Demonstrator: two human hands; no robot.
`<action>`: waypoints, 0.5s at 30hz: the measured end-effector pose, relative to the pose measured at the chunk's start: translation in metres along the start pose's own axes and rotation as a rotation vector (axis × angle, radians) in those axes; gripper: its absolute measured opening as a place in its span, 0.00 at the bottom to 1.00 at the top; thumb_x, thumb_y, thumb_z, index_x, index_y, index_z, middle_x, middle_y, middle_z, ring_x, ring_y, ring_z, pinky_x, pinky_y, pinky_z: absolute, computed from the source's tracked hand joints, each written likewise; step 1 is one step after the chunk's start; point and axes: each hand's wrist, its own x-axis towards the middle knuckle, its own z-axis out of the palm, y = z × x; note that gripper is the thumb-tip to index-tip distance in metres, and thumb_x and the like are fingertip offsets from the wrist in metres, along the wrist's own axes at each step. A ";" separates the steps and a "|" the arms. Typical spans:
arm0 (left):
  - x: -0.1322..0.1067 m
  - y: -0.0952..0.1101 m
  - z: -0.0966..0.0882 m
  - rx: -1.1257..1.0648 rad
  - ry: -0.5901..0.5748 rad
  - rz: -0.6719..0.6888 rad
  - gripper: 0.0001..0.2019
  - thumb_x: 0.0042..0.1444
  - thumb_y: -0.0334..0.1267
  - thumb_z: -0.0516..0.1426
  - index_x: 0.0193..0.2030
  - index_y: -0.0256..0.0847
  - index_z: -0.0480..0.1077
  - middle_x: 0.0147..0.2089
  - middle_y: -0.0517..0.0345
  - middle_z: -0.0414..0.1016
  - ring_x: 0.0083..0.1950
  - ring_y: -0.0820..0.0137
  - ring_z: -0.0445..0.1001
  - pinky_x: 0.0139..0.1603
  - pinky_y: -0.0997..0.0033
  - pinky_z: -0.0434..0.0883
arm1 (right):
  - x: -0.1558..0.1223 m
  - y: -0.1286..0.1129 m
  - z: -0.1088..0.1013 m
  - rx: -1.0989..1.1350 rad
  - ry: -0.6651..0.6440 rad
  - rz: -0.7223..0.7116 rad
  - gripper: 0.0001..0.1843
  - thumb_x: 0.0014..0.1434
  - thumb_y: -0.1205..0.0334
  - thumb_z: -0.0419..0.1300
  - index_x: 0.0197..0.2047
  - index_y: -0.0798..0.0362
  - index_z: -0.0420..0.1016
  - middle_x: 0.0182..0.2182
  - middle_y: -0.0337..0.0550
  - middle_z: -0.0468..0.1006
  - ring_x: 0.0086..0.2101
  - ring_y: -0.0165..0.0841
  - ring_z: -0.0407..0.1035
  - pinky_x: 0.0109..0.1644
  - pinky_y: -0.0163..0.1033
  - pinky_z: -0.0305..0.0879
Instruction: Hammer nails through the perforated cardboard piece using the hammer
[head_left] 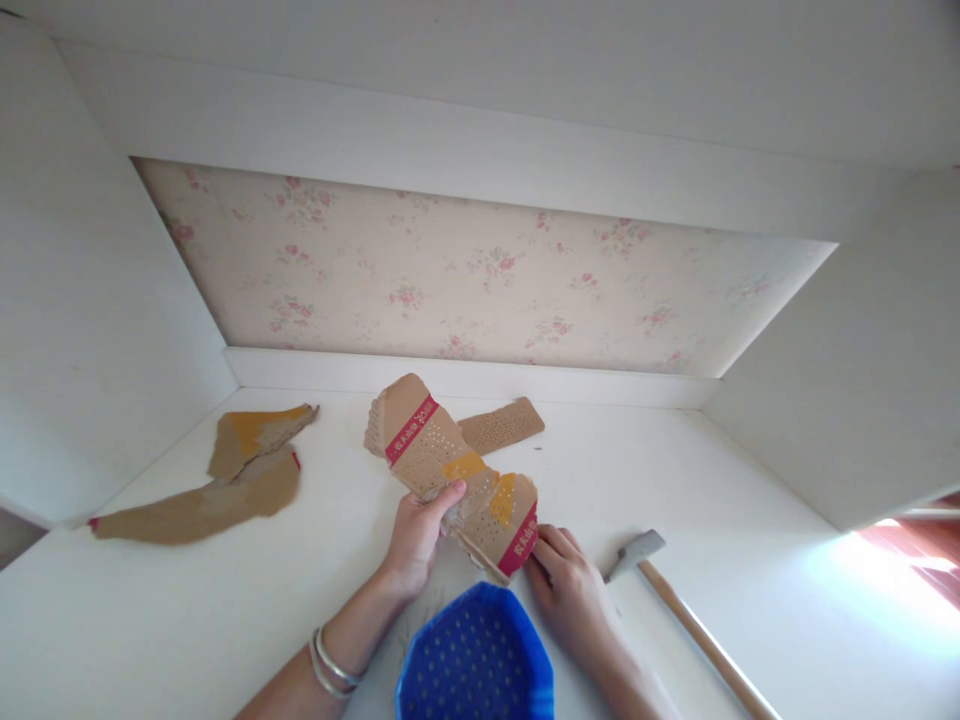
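Note:
Both hands grip a flattened brown cardboard carton [442, 462] with small holes, red bands and yellow patches, held just above the white desk [712, 480]. My left hand [417, 535] pinches its near left edge, thumb on top. My right hand [564, 580] is closed on the carton's near right corner by the red band. A blue perforated basket [475, 660] sits right below the hands, near the front edge.
Torn brown cardboard pieces [225, 480] lie on the left of the desk, and another strip [504, 423] lies behind the carton. A hammer [679, 605] with a wooden handle lies to the right. White side panels and a flowered back wall [480, 270] enclose the desk.

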 end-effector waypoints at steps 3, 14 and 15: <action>0.000 0.000 -0.001 -0.005 -0.010 -0.008 0.24 0.43 0.43 0.70 0.47 0.33 0.77 0.45 0.44 0.82 0.43 0.56 0.81 0.41 0.63 0.75 | 0.000 0.002 0.002 -0.014 -0.003 -0.011 0.11 0.67 0.69 0.51 0.41 0.49 0.74 0.41 0.45 0.76 0.40 0.38 0.69 0.45 0.43 0.69; -0.002 0.002 0.001 -0.069 -0.067 -0.032 0.21 0.47 0.39 0.69 0.47 0.32 0.77 0.45 0.43 0.82 0.45 0.56 0.81 0.50 0.58 0.75 | -0.002 0.000 0.000 -0.014 0.006 -0.016 0.11 0.66 0.69 0.51 0.39 0.49 0.73 0.38 0.45 0.76 0.39 0.39 0.69 0.44 0.43 0.69; -0.002 0.002 0.001 -0.074 -0.072 -0.034 0.21 0.47 0.39 0.69 0.48 0.32 0.76 0.45 0.44 0.82 0.45 0.56 0.81 0.50 0.57 0.74 | -0.002 0.000 0.000 -0.012 0.006 -0.014 0.11 0.66 0.69 0.51 0.39 0.49 0.73 0.38 0.45 0.76 0.39 0.39 0.69 0.44 0.43 0.69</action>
